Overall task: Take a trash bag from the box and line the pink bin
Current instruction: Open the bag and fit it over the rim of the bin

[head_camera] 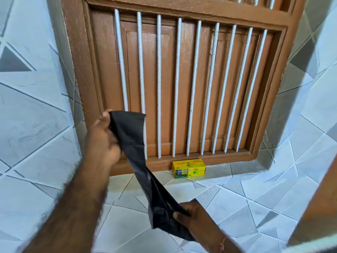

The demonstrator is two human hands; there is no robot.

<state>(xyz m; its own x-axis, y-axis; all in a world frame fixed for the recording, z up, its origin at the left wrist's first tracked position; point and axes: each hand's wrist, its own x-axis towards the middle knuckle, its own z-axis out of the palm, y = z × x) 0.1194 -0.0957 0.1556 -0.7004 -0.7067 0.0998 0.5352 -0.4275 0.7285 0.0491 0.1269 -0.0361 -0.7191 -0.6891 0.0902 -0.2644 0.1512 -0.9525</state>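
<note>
Both hands clamp the black bag [144, 167]: left hand [104, 137] at 10 o'clock, right hand [189, 210] at 5. Box [188, 169] sits on the sill, 3 o'clock of the bag. Bin not visible. Bag seems folded; hard pulling could tear the film.

Box [189, 169] on the ledge [237, 179] against the barred window [178, 84], trash bag [145, 170] stretched before it between left hand [104, 139] above and right hand [189, 214] below
</note>
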